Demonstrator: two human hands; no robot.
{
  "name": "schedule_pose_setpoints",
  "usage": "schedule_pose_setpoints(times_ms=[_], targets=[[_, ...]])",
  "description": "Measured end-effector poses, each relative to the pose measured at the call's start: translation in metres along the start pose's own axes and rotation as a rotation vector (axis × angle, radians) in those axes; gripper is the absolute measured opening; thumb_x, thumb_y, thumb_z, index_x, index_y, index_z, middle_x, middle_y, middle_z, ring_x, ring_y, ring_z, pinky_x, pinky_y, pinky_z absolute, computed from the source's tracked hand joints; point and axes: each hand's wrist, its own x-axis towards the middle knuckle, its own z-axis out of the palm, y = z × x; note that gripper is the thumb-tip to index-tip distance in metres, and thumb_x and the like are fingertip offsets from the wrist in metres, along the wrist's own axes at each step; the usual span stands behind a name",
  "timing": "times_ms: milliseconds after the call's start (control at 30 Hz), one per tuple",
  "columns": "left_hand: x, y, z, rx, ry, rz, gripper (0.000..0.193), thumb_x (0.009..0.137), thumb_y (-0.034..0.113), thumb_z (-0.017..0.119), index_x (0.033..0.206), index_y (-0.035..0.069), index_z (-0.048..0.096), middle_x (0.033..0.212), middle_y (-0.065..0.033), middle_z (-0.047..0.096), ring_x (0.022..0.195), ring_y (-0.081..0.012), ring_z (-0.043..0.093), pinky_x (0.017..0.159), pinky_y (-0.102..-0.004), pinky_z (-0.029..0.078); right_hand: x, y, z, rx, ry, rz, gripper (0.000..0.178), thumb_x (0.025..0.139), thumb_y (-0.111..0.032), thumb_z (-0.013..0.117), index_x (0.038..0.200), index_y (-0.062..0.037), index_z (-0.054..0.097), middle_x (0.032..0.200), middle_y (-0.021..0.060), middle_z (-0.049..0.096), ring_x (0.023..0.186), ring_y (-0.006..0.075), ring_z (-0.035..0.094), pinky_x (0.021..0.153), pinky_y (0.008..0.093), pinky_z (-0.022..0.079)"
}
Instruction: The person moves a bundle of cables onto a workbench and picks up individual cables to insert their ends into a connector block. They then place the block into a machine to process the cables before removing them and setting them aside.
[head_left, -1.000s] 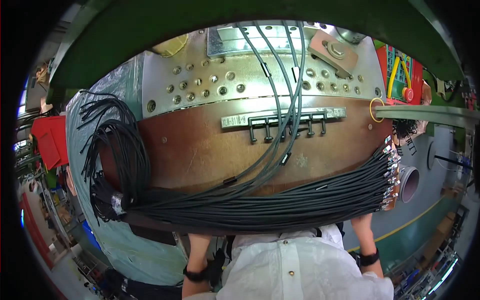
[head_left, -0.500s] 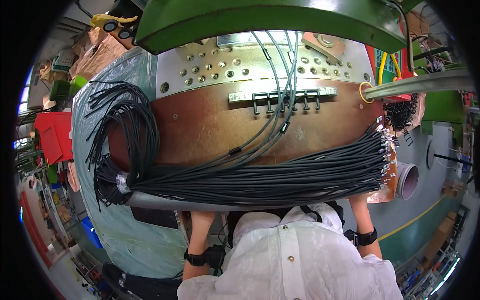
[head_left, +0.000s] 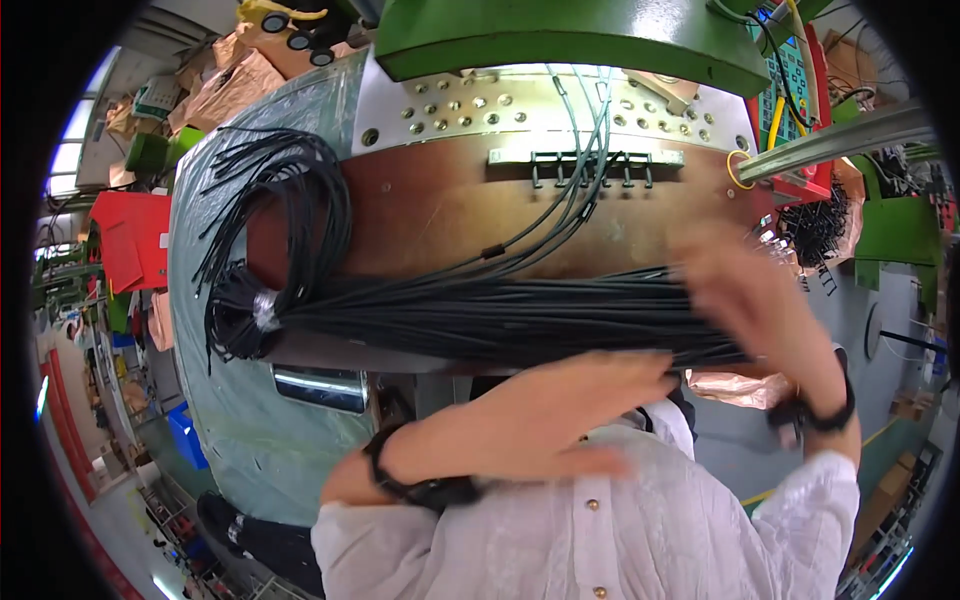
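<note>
A thick bundle of black cables (head_left: 480,318) lies along the near edge of a brown board (head_left: 440,235). Clear tape (head_left: 266,310) binds its left end, where some cables loop back to the far left. My left hand (head_left: 550,405) hovers in front of the bundle, fingers stretched to the right and thumb apart, holding nothing. Motion smears my right hand (head_left: 735,285) over the bundle's right end; its fingers cannot be made out, and it hides most of the metal cable tips. A few cables run up from the bundle past a metal strip with black pegs (head_left: 590,160).
Green machine housing (head_left: 570,40) overhangs a perforated metal plate (head_left: 440,110). A grey rail (head_left: 840,142) juts in from the right. Left of the board, a dark-screened phone (head_left: 320,388) lies on the film-covered table (head_left: 215,400), near a red bin (head_left: 130,235).
Both hands have risen from the near edge below the bundle; the left swung right across my body, the right up over the cable ends. The whole view has shifted somewhat.
</note>
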Motion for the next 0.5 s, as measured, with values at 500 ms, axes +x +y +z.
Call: schedule_pose_setpoints(times_ms=[500], targets=[[-0.063,-0.024,-0.090,0.456,0.362,-0.510,0.030,0.076,0.013,0.068,0.103,0.001,0.060,0.084,-0.0116,0.061,0.075,-0.0185,0.058,0.066,-0.0279,0.046,-0.011,-0.004,-0.058,-0.635,0.212,-0.009,0.045,0.063,-0.002,0.065,0.108,-0.0058,0.059,0.102,0.0098,0.058,0.099,0.0294,0.055,0.085,0.0427,0.043]])
